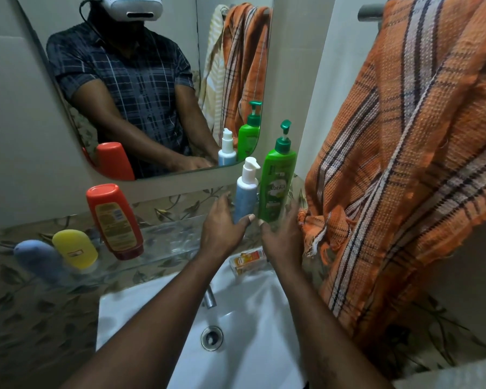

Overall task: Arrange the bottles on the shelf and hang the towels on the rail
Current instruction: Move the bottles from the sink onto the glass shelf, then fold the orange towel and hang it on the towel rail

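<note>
Bathroom wall w/ leaf-pattern tiles, mirror point(141, 88) above, clear glass shelf point(169, 242) over a white sink point(236, 346). Left hand point(222, 226) and right hand point(282, 237) both reach to the shelf's right end, fingers spread, gripping nothing. Blue pump bottle point(244, 192) stands upright just past the left hand's fingertips, thumb close to its base; can't tell if touching. Green pump bottle point(277, 181) upright beside it, just beyond the right hand. Well left of the left hand: red bottle point(114, 220) cap-down, then yellow bottle point(75, 248) and a blurred blue bottle point(38, 259). Orange striped towel point(404, 164) hangs on the rail point(371, 11), right of the right hand. Small orange packet point(249, 261) sits below the shelf, btwn the wrists.
</note>
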